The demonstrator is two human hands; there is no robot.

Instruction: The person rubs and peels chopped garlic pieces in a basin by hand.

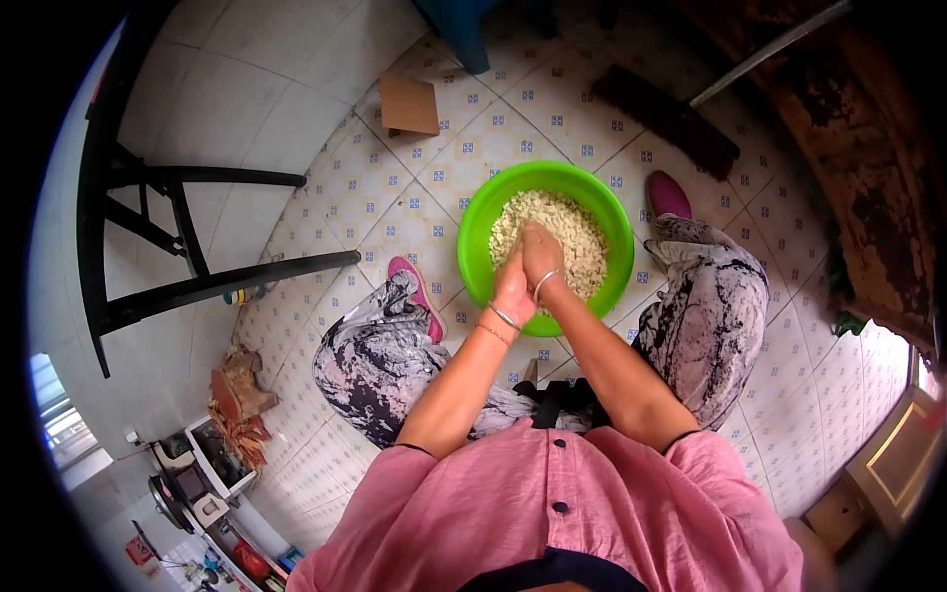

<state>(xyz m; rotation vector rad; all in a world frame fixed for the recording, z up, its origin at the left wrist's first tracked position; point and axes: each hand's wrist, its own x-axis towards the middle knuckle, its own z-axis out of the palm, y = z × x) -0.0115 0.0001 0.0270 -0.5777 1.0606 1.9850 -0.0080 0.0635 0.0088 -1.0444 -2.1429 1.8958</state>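
A bright green plastic basin [473, 237] sits on the floor between my feet. Small pale, crumbly pieces [582, 240] cover its bottom; their exact kind is unclear. My left hand [511, 284] and my right hand [541, 253] are pressed together over the near-left part of the basin. The palms face each other and the fingers are closed, pointing away from me. Whatever lies between the palms, if anything, is hidden. Each wrist wears a metal bangle, and the left one also has a thin bracelet.
Pink shoes [670, 195] flank the basin. A broom head [671, 123] lies beyond it to the right, with a cardboard piece [408, 105] at the upper left. Black metal legs [227, 286] stand left, blue plastic furniture [462, 35] at the top, and worn wooden furniture [838, 138] right.
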